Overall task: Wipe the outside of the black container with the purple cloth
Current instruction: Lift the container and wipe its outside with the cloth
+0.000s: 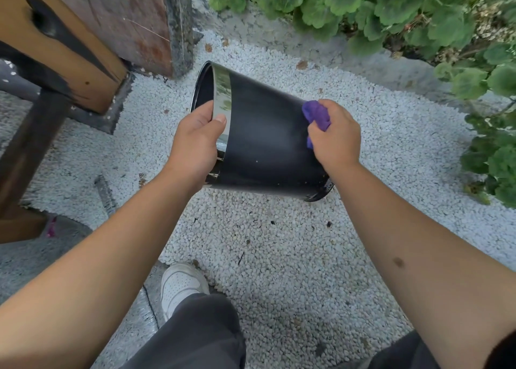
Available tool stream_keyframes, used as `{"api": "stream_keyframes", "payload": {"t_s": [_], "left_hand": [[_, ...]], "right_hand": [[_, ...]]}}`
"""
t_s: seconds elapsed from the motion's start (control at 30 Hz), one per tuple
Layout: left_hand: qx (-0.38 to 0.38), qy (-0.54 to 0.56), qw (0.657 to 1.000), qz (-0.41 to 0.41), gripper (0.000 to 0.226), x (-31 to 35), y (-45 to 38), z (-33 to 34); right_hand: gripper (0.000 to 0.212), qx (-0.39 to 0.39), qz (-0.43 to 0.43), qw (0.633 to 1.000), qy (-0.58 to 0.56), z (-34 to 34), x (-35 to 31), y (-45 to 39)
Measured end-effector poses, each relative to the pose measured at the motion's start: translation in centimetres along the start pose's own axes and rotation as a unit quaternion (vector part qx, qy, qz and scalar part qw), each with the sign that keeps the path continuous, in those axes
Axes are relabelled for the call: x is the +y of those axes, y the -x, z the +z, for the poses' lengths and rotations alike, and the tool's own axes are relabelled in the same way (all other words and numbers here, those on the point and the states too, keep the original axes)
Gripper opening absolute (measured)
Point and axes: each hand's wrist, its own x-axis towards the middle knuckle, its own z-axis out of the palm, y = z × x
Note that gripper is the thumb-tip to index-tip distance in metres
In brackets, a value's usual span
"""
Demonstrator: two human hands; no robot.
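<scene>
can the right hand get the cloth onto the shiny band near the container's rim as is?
Probably only in part. The right hand presses the purple cloth against the black container near its base, and the wall between is bare, but the left hand grips the shiny band.

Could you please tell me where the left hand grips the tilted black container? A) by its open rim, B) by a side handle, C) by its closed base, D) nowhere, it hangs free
A: the left hand clamps the shiny open rim of the tilted black cylindrical container, thumb on the outside, while the right hand presses the crumpled purple cloth near the base.
</scene>
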Motion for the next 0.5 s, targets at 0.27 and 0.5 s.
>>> {"api": "stream_keyframes", "payload": {"t_s": [0.27, 0.5], "left_hand": [[0.018, 0.005, 1.0, -0.009, 0.035, -0.4, -0.3, -0.8], [0.009, 0.0, 1.0, 0.0, 0.035, -0.3, -0.2, -0.1]], "right_hand": [[0.017, 0.072, 0.217, 0.769, -0.597, -2.8, -1.0, -2.4], [0.015, -0.044, 0.083, 0.866, -0.492, 0.9, -7.5, 0.5]]}}
